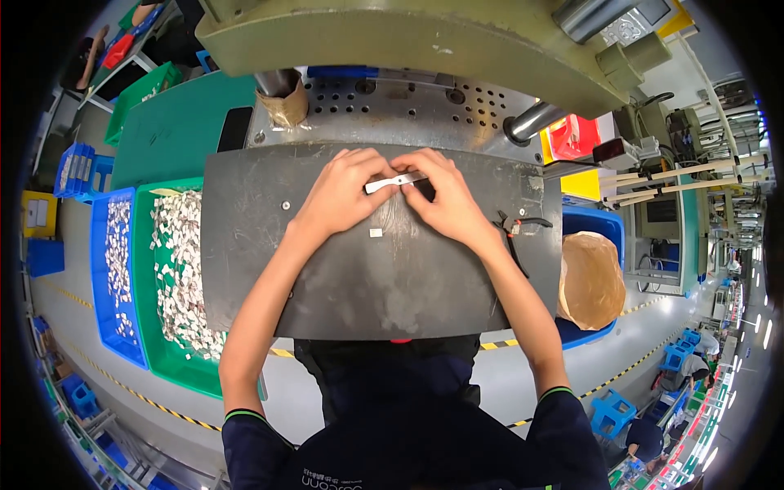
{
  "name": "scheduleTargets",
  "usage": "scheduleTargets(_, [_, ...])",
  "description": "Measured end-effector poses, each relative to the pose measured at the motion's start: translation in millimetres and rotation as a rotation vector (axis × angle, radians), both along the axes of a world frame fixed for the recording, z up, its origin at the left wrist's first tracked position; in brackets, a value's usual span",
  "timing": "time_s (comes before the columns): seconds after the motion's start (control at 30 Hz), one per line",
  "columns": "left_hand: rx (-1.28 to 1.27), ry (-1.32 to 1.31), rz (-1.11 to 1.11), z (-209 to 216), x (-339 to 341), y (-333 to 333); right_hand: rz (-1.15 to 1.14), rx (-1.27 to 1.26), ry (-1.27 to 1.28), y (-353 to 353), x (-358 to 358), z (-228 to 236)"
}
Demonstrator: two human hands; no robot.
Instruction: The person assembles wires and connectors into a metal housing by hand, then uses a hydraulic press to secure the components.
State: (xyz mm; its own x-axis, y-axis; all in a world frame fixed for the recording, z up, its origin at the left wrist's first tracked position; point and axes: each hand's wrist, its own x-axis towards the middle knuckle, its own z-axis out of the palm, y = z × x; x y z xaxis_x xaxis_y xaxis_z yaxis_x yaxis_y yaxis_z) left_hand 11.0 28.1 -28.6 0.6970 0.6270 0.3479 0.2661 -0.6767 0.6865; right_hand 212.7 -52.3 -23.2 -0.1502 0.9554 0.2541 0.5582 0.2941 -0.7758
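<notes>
Above the dark metal work plate (343, 286) my two hands hold a narrow whitish metal-looking strip (382, 185) between them, with a small dark spot near its middle. My left hand (345, 192) is closed, its fingers pinching the strip's left part. On the other end, my right hand (447, 200) is closed too, thumb and fingers curled around it. Fingers cover parts of the strip. Just below it a small whitish square piece (376, 233) lies flat on the plate. Side cutters (513, 225) with dark and red handles rest to the right of my right hand.
Left of the plate stand a green bin (145, 286) and a blue bin (100, 269) with many small white pieces. At right, a blue bin (616, 233) holds a brown paper-like lining (590, 282). A heavy olive press (408, 37) with steel posts overhangs the far side.
</notes>
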Motion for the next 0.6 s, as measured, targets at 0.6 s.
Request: scheduleTargets(0.6, [0.198, 0.081, 0.264, -2.6, 7.0, -39.1, -0.140, 0.215, -0.243, -20.6, 7.7, -6.2])
